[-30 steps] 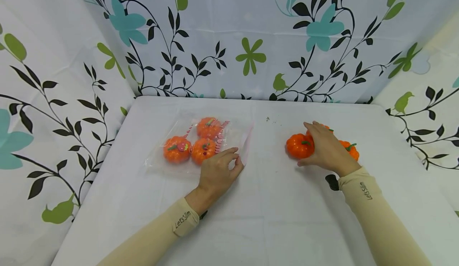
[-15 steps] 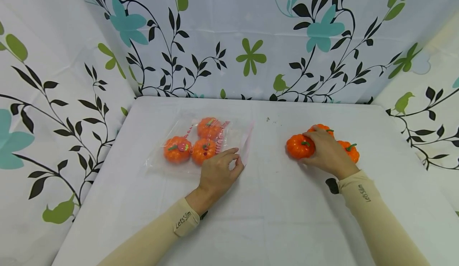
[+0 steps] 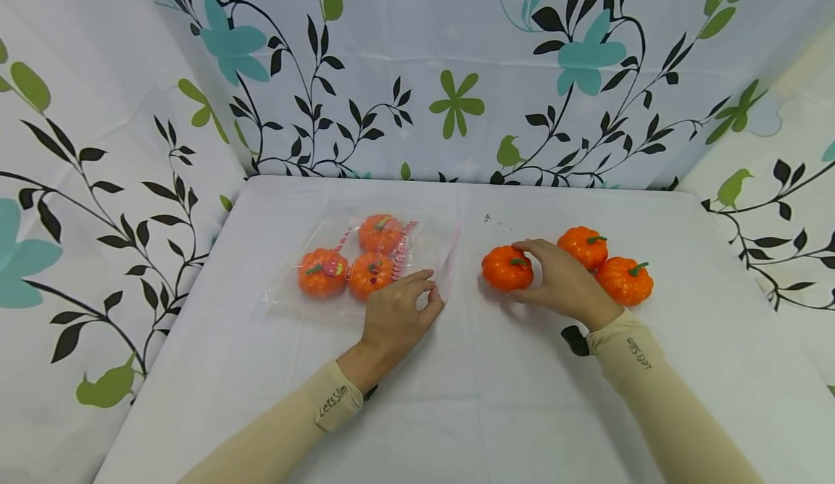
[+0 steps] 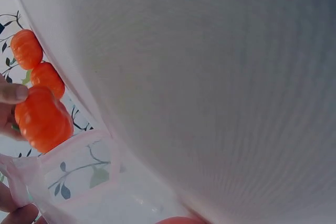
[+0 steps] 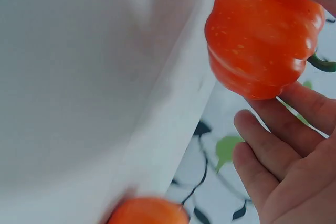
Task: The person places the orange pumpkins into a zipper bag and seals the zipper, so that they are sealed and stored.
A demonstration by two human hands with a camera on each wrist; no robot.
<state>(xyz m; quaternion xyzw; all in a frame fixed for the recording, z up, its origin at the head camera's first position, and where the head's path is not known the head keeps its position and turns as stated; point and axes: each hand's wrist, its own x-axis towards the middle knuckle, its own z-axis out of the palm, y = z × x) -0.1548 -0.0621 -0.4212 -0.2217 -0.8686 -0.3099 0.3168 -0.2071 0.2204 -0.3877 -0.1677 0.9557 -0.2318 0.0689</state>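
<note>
My right hand (image 3: 566, 281) grips a small orange toy pumpkin (image 3: 506, 268) with a green stem, between thumb and fingertips. In the right wrist view that pumpkin (image 5: 262, 35) appears held off the table, with the lower fingers apart from it. A clear plastic zip bag (image 3: 430, 241) with pink print lies at left with three pumpkins inside, among them one pumpkin (image 3: 321, 272) near its left side. Beside the bag's right, open end, my left hand (image 3: 398, 317) pinches the edge. The left wrist view shows the bag's mouth (image 4: 79, 140) spread, with the held pumpkin (image 4: 43, 119) close to it.
Two more pumpkins sit together right of my right hand: one farther pumpkin (image 3: 583, 246) and one nearer pumpkin (image 3: 625, 281). They stand on a white-covered table (image 3: 450, 411). A leaf-patterned curtain (image 3: 391, 71) hangs behind and at both sides.
My right hand has taken hold of the leftmost loose pumpkin and moved left with it, toward the bag. The two other loose pumpkins are now uncovered. My left hand has stayed put.
</note>
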